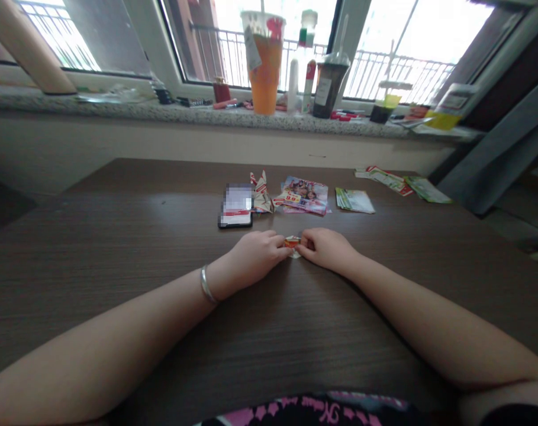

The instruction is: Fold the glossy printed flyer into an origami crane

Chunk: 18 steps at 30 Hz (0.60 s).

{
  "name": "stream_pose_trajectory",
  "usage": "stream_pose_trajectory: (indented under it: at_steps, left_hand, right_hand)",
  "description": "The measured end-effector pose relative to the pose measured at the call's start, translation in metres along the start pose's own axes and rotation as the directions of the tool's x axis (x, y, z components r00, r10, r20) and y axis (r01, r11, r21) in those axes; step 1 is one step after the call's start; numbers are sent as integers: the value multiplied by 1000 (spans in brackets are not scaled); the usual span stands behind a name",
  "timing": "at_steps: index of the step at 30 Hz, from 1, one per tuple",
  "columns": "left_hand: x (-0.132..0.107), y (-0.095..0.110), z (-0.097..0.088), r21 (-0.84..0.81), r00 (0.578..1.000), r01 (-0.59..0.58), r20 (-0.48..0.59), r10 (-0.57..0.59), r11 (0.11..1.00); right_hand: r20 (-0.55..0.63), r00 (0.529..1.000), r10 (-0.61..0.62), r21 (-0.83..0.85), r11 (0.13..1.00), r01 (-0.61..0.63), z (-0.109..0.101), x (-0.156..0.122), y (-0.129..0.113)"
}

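Between my two hands is a small piece of folded printed paper (292, 242), orange and white, low over the dark wood table (269, 331). My left hand (260, 251), with a silver bangle on its wrist, pinches the paper's left side. On the other side, my right hand (326, 245) has its fingers closed on the right edge. Fingers cover much of the paper, so its full shape is hidden. Just beyond my left hand lies a phone (237, 206) with a lit screen. A folded paper shape (262, 195) with pointed tips sits beside the phone.
Behind my hands lie printed flyers (311, 194) and a stack of leaflets (354, 200). More leaflets (388, 180) are at the table's far right. On the stone windowsill (180, 115) stand a tall orange drink cup (264, 71), a dark drink cup (328, 89) and bottles.
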<state>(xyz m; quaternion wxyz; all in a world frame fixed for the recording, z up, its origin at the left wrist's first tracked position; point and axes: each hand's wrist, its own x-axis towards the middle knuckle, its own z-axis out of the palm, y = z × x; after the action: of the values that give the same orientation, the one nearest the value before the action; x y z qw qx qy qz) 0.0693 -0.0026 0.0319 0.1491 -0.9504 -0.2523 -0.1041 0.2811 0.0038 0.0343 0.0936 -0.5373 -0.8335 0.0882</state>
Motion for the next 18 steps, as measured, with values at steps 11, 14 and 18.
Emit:
stream_pose_trajectory:
  at_steps: [11,14,18]
  left_hand:
    - [5,16,-11,22,983,82,163,-85,996]
    - [5,14,-10,3,983,94,157,-93,996]
    - [3,4,-7,-46,987,96,136,-89,994]
  right_hand:
    - [-43,997,-66,-9,998,65,2,-3,4]
    - [-32,997,-76,19,997,77,3,-3,7]
    - [-40,994,-98,46,994,100,3,-3,8]
